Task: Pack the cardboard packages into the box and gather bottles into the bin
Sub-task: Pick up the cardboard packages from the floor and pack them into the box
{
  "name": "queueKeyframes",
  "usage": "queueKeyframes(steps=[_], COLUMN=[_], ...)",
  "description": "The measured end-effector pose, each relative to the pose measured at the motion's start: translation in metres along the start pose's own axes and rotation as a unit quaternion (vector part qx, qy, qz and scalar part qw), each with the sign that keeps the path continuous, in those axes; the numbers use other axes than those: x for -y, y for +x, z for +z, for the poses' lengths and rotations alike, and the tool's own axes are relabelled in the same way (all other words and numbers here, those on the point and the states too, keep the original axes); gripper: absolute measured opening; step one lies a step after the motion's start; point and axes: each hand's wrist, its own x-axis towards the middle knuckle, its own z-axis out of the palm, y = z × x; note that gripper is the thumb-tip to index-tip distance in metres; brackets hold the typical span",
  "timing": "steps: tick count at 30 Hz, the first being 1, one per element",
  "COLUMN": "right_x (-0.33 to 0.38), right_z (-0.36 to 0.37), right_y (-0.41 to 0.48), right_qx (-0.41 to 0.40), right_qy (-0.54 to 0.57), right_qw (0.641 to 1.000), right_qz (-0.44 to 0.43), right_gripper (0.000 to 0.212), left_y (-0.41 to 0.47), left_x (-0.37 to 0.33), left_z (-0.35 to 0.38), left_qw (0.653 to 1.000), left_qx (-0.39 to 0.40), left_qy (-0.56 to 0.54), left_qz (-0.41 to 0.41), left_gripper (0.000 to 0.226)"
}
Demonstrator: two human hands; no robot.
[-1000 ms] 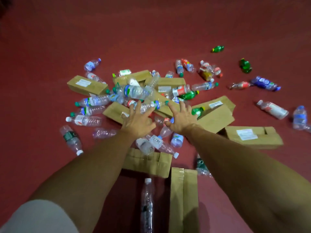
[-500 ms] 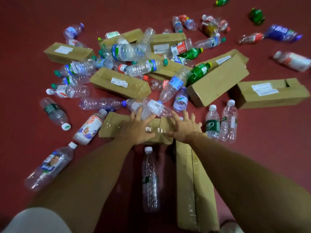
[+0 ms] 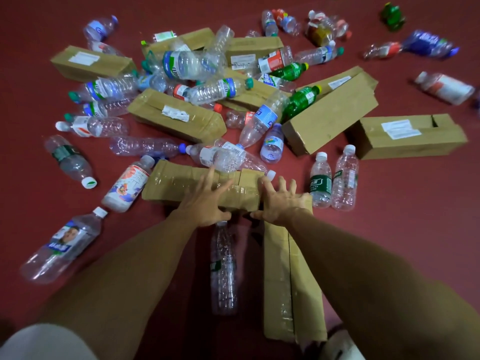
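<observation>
The person is crouching over the red floor (image 3: 415,203) and laying both hands on the nearest cardboard package (image 3: 179,185), which is lying crosswise just in front of them among the scattered bottles (image 3: 197,63). It is looking light to me, long and stiff-walled though a little crushed, and it is carrying a lot of glossy tape (so bare palms may be sliding on it). Taking it by the two long edges, or by the ends, seems the safer hold.

The left hand (image 3: 205,201) is resting on the top near the middle, fingers spread wide and fairly straight, thumb down at the near edge, not closing round anything. The right hand (image 3: 283,201) is sitting at the package's right end, fingers splayed too, pressing rather than gripping.

A clear bottle (image 3: 223,157) is lying against the package's far edge and will likely be rolling off once the package lifts. Neither box nor bin is showing.
</observation>
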Motion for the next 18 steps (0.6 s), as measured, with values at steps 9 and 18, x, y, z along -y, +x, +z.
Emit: queueKeyframes(steps=[9, 18], right_x=[0.026, 0.039], right_z=[-0.006, 0.004], right_y=[0.024, 0.046], right_qx=[0.013, 0.048], right_qy=[-0.016, 0.007], right_qw=[0.998, 0.994], right_qz=[-0.06, -0.096], right_gripper=[0.116, 0.12], left_y=[-0.006, -0.006], left_x=[0.039, 0.053], left_z=[-0.007, -0.008], left_qw=[0.994, 0.993], left_qx=[0.065, 0.072], left_qy=[0.029, 0.021], left_qz=[-0.081, -0.09], left_gripper=[0.106, 0.106])
